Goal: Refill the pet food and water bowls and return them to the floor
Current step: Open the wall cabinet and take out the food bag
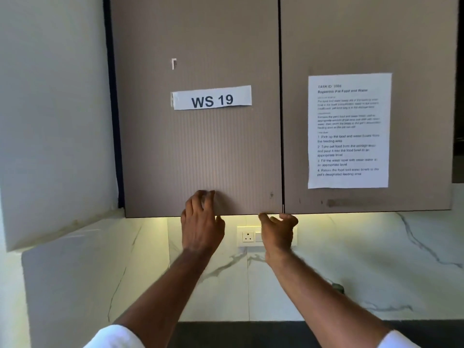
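Observation:
A taupe wall cabinet fills the upper view, both doors shut. My left hand (202, 222) rests flat against the lower part of the left door (200, 146), fingers apart. My right hand (277, 232) reaches up to the bottom edge of that door near the centre gap, fingertips curled under the edge. No pet bowls, food or water are in view.
A "WS 19" label (212, 99) is stuck on the left door and a printed task sheet (349, 130) on the right door (364, 46). Below is a marble backsplash (364, 259) with a wall socket (248, 236). A dark countertop (238, 332) runs along the bottom; a white wall (50, 121) stands to the left.

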Motion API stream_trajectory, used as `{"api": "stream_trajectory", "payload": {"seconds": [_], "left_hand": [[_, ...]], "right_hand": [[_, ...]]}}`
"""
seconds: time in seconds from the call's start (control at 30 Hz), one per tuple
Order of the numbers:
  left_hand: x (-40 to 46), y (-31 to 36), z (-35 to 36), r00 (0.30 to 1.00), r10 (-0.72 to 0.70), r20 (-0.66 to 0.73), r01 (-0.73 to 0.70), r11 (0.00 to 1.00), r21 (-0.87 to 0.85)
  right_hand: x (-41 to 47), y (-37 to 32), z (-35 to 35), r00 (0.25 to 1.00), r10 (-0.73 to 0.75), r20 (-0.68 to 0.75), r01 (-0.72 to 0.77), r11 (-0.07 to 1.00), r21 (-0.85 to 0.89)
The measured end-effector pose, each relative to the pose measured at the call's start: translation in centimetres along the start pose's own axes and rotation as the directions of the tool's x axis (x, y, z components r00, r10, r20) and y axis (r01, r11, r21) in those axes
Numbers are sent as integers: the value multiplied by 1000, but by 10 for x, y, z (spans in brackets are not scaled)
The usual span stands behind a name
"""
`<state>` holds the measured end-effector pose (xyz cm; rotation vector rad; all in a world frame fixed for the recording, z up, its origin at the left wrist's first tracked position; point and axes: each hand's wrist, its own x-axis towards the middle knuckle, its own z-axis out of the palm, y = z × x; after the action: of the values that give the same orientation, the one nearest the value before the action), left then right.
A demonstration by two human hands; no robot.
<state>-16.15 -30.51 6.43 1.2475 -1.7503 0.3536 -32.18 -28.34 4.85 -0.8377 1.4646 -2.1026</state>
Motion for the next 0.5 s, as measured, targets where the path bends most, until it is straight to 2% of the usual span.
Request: {"api": "stream_trajectory", "payload": {"seconds": [0.03, 0.1, 0.2, 0.37, 0.5], "left_hand": [[1, 1, -2, 1000, 1, 12, -1, 1000, 0], [3, 3, -7, 999, 8, 36, -8, 1000, -6], [4, 5, -13, 997, 36, 65, -35, 999, -14], [4, 9, -29, 991, 74, 107, -71, 997, -33], [-2, 15, -48, 985, 129, 117, -124, 991, -43]], "right_hand": [[3, -2, 3, 998, 66, 3, -66, 987, 148], [9, -7, 8, 986, 163, 13, -158, 927, 340], [7, -17, 9, 968, 251, 26, -232, 848, 477], [-5, -24, 0, 969, 247, 11, -225, 862, 454], [-20, -33, -9, 991, 130, -23, -116, 942, 316]]}}
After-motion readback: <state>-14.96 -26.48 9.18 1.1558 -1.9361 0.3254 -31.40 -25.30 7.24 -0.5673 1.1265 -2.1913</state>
